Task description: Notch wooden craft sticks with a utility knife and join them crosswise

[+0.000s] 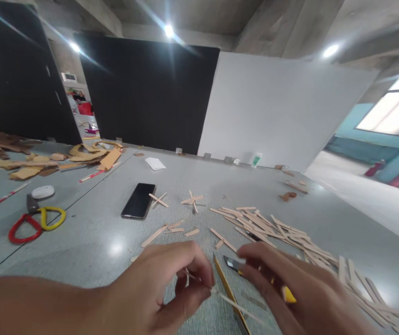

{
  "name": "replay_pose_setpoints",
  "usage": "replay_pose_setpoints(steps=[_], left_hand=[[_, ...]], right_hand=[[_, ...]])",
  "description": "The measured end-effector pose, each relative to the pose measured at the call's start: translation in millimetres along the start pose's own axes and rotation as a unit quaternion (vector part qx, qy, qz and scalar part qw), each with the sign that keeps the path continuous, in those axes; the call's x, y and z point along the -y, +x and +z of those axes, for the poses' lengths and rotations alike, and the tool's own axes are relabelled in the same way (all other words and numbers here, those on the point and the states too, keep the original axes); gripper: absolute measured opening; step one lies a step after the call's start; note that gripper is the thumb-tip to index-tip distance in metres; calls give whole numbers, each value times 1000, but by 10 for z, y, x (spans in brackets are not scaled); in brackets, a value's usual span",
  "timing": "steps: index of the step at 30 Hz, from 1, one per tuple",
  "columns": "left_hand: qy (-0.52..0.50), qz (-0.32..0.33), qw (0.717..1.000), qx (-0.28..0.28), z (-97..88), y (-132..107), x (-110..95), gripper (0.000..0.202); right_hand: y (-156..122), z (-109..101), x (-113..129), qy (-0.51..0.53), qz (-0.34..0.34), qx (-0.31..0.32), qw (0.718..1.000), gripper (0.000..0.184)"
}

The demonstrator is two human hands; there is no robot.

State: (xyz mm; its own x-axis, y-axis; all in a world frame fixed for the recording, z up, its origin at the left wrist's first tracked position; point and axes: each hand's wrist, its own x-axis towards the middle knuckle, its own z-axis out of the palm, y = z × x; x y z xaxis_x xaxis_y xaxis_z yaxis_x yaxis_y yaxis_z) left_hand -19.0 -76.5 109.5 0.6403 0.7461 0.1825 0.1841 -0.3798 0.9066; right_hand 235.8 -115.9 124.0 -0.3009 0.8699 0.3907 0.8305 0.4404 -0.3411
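Stick (246,311), head view: where does it lie?

At lower centre, one end in the left hand (160,267), whose thumb and fingertips are pinched together on it. The gripped end is hidden; the free end slants to the lower right and dissolves into blur. It crosses a yellow strip (224,280); whether the two touch cannot be told.

And the right hand (311,293)?

Curled around a cutter (233,264). The blade projects beyond the fingertips; patches of yellow show at the fingers, the remaining handle being concealed. The lower frame edge cuts off the wrist.

Which other parts are obscured?

The strip's lower end, outside the frame; part of the pile (300,243), behind the right hand. A dark object within the pile cannot be identified.

What shows whole?

Phone (138,201), upper left of the left hand, with a crossed pair (159,200) beside it.
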Motion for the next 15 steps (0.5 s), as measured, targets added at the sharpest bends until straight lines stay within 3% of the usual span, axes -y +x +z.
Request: replay_pose_setpoints(steps=[3,8,11,15], left_hand=[[98,54,993,39,25,42,201,5],[99,84,985,113,238,184,789,8],[98,84,983,128,331,237,1005,12],[103,96,981,133,306,285,1080,13]], right_hand=[[-114,26,-424,-114,8,42,993,18],[-502,258,-1003,-153,-39,73,985,28],[-593,283,-1062,-112,19,91,989,24],[-593,190,-970,-7,116,93,989,30]])
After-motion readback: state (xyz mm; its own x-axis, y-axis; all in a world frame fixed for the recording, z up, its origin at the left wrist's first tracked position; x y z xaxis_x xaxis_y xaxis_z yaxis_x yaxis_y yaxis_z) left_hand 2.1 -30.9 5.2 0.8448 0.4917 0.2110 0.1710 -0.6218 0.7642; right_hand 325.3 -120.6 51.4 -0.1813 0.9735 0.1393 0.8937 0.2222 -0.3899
